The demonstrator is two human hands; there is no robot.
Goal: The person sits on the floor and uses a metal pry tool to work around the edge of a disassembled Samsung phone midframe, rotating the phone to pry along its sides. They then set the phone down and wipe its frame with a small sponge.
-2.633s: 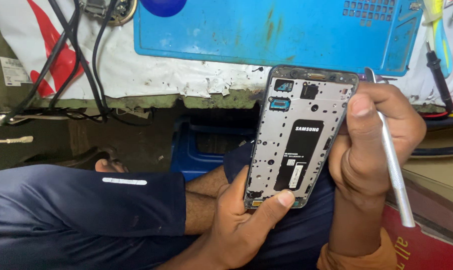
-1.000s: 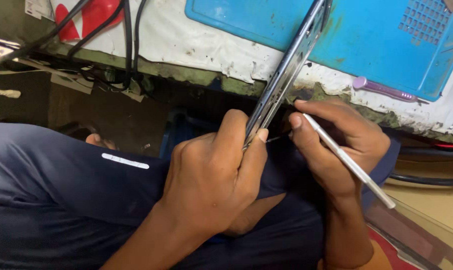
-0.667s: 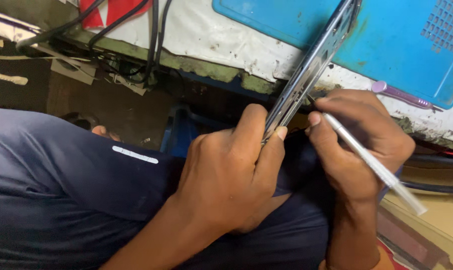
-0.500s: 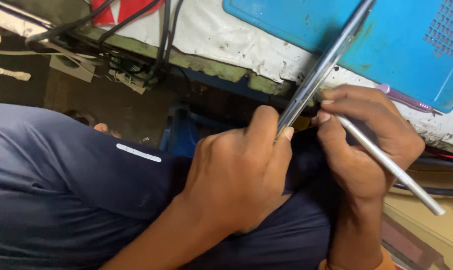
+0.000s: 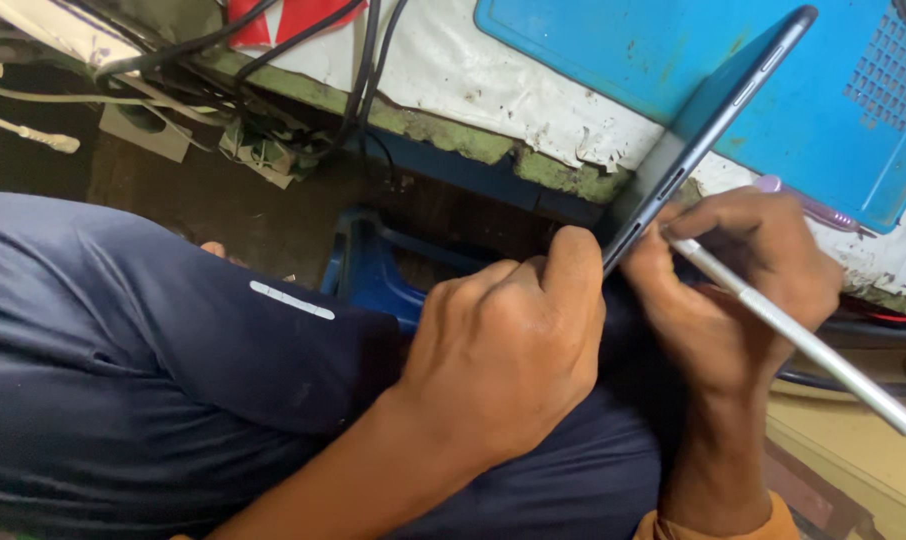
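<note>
My left hand (image 5: 503, 350) grips the lower end of a dark phone body (image 5: 708, 125), held edge-on and tilted up to the right over my lap. My right hand (image 5: 738, 285) holds a slim silver tool (image 5: 803, 340) like a pen. The tool's tip meets the phone's side edge just above my left thumb. The phone's faces are hidden from this angle.
A blue work mat (image 5: 653, 50) lies on the worn white bench (image 5: 493, 85) ahead, with a purple tool (image 5: 818, 208) at its edge. Black cables (image 5: 368, 60) hang over the bench front at left. My dark trouser leg (image 5: 153, 350) fills the lower left. A blue stool (image 5: 373, 275) shows below.
The phone has been turned from face-up to edge-on, and the silver tool's tip has come against its side. Since half a second ago the hands have barely moved.
</note>
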